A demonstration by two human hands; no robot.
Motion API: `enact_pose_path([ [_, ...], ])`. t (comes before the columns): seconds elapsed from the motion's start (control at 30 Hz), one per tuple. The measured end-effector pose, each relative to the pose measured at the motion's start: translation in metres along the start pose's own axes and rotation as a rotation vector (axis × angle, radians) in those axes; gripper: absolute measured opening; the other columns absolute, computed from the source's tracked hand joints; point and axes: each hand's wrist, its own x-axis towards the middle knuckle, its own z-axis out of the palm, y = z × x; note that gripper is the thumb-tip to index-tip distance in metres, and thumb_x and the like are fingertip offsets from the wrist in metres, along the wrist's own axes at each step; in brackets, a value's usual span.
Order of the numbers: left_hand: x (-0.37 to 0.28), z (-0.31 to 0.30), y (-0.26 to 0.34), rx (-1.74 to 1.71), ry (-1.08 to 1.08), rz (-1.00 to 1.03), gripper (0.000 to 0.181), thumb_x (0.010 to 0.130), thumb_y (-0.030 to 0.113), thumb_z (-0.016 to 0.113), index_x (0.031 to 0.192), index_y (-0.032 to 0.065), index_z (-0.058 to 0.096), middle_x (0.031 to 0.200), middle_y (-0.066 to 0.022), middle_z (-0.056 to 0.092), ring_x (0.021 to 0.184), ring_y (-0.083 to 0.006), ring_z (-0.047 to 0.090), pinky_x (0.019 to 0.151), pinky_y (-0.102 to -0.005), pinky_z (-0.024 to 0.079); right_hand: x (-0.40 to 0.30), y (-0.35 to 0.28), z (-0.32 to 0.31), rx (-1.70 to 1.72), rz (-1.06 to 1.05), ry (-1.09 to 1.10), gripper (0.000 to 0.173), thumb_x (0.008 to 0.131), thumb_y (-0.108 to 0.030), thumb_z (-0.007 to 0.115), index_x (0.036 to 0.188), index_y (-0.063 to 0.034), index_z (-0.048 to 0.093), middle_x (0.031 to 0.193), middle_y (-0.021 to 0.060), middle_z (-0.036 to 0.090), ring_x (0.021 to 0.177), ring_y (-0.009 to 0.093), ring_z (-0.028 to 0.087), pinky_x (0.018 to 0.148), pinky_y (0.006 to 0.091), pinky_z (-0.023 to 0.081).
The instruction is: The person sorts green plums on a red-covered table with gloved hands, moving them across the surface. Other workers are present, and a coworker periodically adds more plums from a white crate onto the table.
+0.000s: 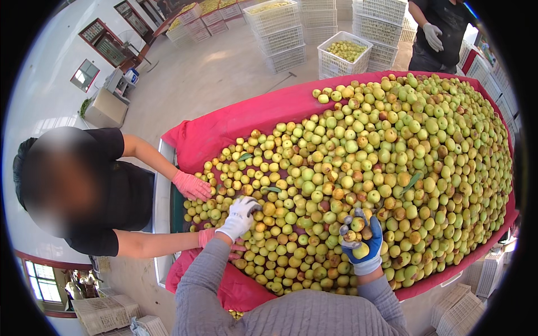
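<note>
A wide heap of green-yellow jujube-like fruits, some with brown patches, lies on a table covered with red cloth. My left hand, in a white glove with grey fingertips, rests palm down with curled fingers on fruits at the heap's left part; whether it grips one is hidden. My right hand, in a blue-palmed glove, is turned palm up over the heap, its fingers curled around several fruits. A few green leaves lie among the fruits.
A co-worker in pink gloves reaches in from the left, one glove just under my left wrist. Another person stands at the far right. White plastic crates are stacked behind the table, one open crate holding fruits. More crates stand lower left.
</note>
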Motion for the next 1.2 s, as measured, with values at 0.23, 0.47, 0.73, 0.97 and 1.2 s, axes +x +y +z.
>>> enact_pose_path([
  [0.23,-0.018,-0.002,0.024,0.015,0.1,-0.111,0.033,0.086,0.01,0.071,0.117,0.0193,0.078,0.128,-0.0102,0.066,0.122,-0.0379,0.059,0.107,-0.049,0.049,0.0,0.003,0.0,-0.021,-0.024,0.027,0.05,0.113,-0.046,0.054,0.144,-0.0096,0.065,0.133,0.0184,0.065,0.119,0.038,0.067,0.06,0.0289,0.06],
  [0.47,0.024,0.032,0.139,-0.159,0.071,0.218,0.055,0.103,0.037,0.067,0.151,0.0119,0.057,0.148,-0.0135,0.061,0.141,-0.0358,0.05,0.119,-0.0519,0.038,0.0,0.002,0.004,0.008,0.011,-0.025,0.049,0.112,-0.045,0.054,0.145,-0.0098,0.064,0.136,0.0178,0.057,0.12,0.037,0.061,0.065,0.0297,0.058],
  [0.73,-0.017,-0.003,0.125,-0.224,-0.253,0.373,0.039,0.088,0.022,0.08,0.127,0.0213,0.071,0.13,-0.0086,0.063,0.125,-0.0335,0.055,0.108,-0.048,0.044,-0.001,0.0,0.001,0.037,-0.007,-0.017,0.049,0.112,-0.044,0.055,0.146,-0.0098,0.063,0.134,0.0179,0.06,0.119,0.037,0.062,0.065,0.0305,0.057],
  [0.97,0.164,0.013,0.091,-0.014,0.341,0.402,0.02,0.092,0.017,0.078,0.112,0.0144,0.079,0.12,-0.0042,0.073,0.119,-0.029,0.063,0.103,-0.0447,0.05,-0.001,0.002,0.001,0.065,0.031,-0.019,0.047,0.111,-0.042,0.058,0.144,-0.0094,0.064,0.136,0.0183,0.058,0.121,0.037,0.06,0.068,0.0303,0.056],
  [1.2,0.245,0.022,0.111,0.309,-0.3,0.033,0.03,0.099,0.016,0.062,0.125,0.0141,0.077,0.125,-0.015,0.078,0.119,-0.0344,0.074,0.099,-0.0501,0.059,0.0,0.002,-0.004,0.108,0.028,0.007,0.05,0.111,-0.045,0.059,0.146,-0.0094,0.062,0.135,0.0187,0.058,0.121,0.037,0.06,0.067,0.0311,0.057],
])
